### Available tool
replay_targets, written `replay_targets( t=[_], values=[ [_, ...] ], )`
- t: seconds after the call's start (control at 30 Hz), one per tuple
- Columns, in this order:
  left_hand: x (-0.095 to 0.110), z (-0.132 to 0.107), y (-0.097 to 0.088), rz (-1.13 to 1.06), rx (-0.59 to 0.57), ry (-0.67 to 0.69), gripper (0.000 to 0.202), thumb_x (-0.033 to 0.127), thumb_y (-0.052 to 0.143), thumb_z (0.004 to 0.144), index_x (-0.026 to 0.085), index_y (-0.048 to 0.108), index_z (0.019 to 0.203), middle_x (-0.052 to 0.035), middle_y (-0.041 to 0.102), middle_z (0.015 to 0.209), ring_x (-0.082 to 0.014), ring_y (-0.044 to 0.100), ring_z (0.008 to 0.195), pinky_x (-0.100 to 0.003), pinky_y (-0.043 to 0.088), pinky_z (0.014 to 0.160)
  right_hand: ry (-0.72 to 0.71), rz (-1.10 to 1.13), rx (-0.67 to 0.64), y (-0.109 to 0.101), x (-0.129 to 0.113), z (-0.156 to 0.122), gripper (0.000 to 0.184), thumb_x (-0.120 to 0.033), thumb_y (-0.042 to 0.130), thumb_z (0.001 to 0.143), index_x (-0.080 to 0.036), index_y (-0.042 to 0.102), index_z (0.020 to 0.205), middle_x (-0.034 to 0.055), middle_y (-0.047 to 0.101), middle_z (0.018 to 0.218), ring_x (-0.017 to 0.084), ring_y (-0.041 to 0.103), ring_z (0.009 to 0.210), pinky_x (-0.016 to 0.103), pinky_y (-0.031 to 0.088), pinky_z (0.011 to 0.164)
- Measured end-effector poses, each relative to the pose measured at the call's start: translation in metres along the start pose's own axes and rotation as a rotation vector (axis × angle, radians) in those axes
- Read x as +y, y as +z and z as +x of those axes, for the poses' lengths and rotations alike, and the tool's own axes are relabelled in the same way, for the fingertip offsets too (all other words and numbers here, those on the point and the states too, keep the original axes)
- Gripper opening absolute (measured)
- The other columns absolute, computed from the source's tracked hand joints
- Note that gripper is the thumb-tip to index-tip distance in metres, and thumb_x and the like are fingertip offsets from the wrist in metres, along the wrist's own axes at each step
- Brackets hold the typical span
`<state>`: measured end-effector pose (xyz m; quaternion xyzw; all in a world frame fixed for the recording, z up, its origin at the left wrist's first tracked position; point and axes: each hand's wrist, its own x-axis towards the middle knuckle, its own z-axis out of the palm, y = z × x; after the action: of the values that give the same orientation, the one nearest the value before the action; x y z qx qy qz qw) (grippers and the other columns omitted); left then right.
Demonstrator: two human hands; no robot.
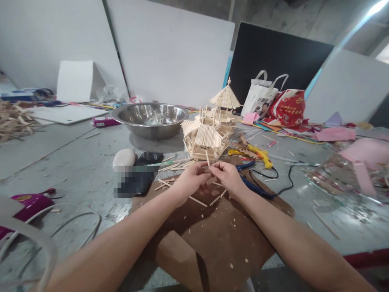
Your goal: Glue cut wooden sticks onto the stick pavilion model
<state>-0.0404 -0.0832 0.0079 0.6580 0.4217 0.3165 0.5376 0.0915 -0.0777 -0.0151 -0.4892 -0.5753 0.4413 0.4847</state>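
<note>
Together, our left hand (192,181) and right hand (228,177) pinch wooden stick (207,156) low, tip toward twelve o'clock; probably light, stiff, snappable, best held near end.

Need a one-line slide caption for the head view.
Left hand and right hand meet at a thin stick over a brown sheet, before a stick-built pavilion model.

The stick (208,157) I hold is plain, matt wood, and the pavilion (209,136) in front of me is similar bare wood, ridged and rough-looking. My brown sheet (221,235) looks like dull cardboard on a scuffed, faintly shiny tabletop (75,170); the basin (152,130) is smooth, glossy metal.
</note>
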Motion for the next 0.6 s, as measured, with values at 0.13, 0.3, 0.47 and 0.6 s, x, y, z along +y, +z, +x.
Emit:
replay_targets(
  t=[0.13, 0.3, 0.47, 0.6],
  values=[
    [0.001, 0.002, -0.02, 0.471, 0.239, 0.265, 0.045, 0.02, 0.044, 0.074, 0.023, 0.039, 0.119, -0.0062, 0.053, 0.106, -0.0065, 0.053, 0.059, -0.022, 0.044, 0.056, -0.092, -0.331, -0.121, -0.009, 0.0, -0.003, 0.014, -0.029, 0.051, 0.067, -0.017, 0.05, 0.062, -0.0046, 0.048, 0.05, 0.006, 0.044, 0.044, 0.019, 0.035, 0.045],
    [0.0, 0.001, -0.039, 1.087, 0.06, 0.447, 0.024, 0.022, 0.039, 0.078, 0.02, 0.061, 0.089, -0.0047, 0.06, 0.088, -0.015, 0.055, 0.08, -0.028, 0.042, 0.071, -0.08, -0.455, -0.242, -0.016, -0.001, -0.007, 0.013, -0.029, 0.048, 0.068, -0.017, 0.048, 0.062, -0.0054, 0.048, 0.049, 0.005, 0.043, 0.039, 0.017, 0.033, 0.04],
    [0.005, 0.002, -0.043, 1.233, -0.064, 0.371, 0.02, 0.021, 0.041, 0.076, 0.017, 0.061, 0.077, -0.0044, 0.062, 0.073, -0.0145, 0.056, 0.067, -0.026, 0.04, 0.061, -0.12, -0.284, -0.16, -0.016, 0.0, -0.003, 0.02, -0.034, 0.049, 0.07, -0.017, 0.05, 0.081, -0.0052, 0.049, 0.058, 0.005, 0.042, 0.04, 0.018, 0.034, 0.04],
    [0.008, 0.014, -0.052, 0.871, 0.2, 0.2, 0.02, 0.027, 0.043, 0.076, 0.016, 0.059, 0.072, -0.0018, 0.061, 0.061, -0.0096, 0.053, 0.051, -0.022, 0.04, 0.053, -0.077, 0.013, -0.021, -0.019, 0.005, 0.003, 0.04, -0.042, 0.047, 0.072, -0.019, 0.038, 0.103, -0.0024, 0.053, 0.073, 0.005, 0.046, 0.038, 0.02, 0.037, 0.037]
  ],
)
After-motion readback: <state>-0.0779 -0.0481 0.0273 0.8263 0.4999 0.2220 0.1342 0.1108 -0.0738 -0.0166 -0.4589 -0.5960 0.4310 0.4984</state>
